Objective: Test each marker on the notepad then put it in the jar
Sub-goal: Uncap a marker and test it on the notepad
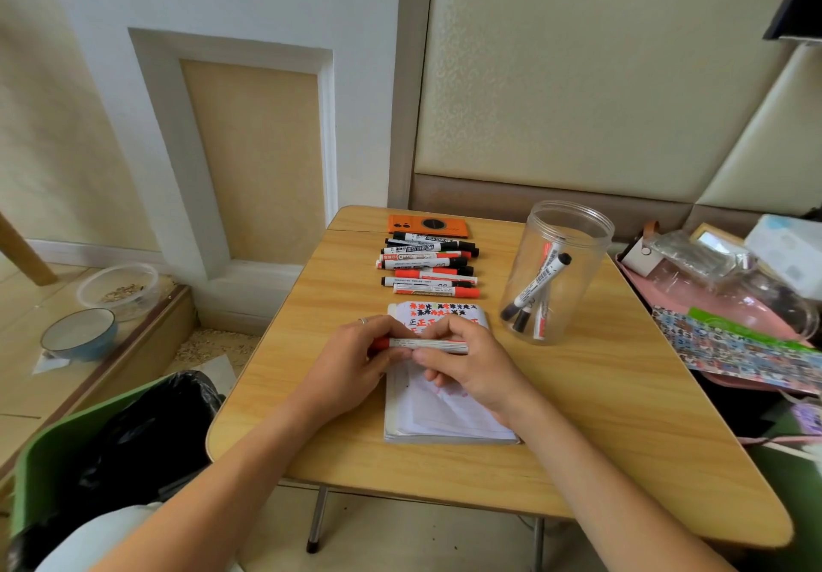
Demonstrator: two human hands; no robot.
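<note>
Both hands hold one red-capped white marker (438,345) level above the notepad (440,411). My left hand (356,360) grips its red cap end; my right hand (471,360) grips the barrel. The notepad lies open on the wooden table (600,416), its top lines filled with red and black test marks. A row of several red and black markers (429,264) lies beyond the pad. The clear plastic jar (556,273) stands open to the right with a few markers inside.
An orange phone (427,225) lies behind the marker row. Cluttered bags and a pink tray (734,304) crowd the table's right side. A green bin with a black liner (133,429) stands left of the table, with bowls (80,333) on the floor.
</note>
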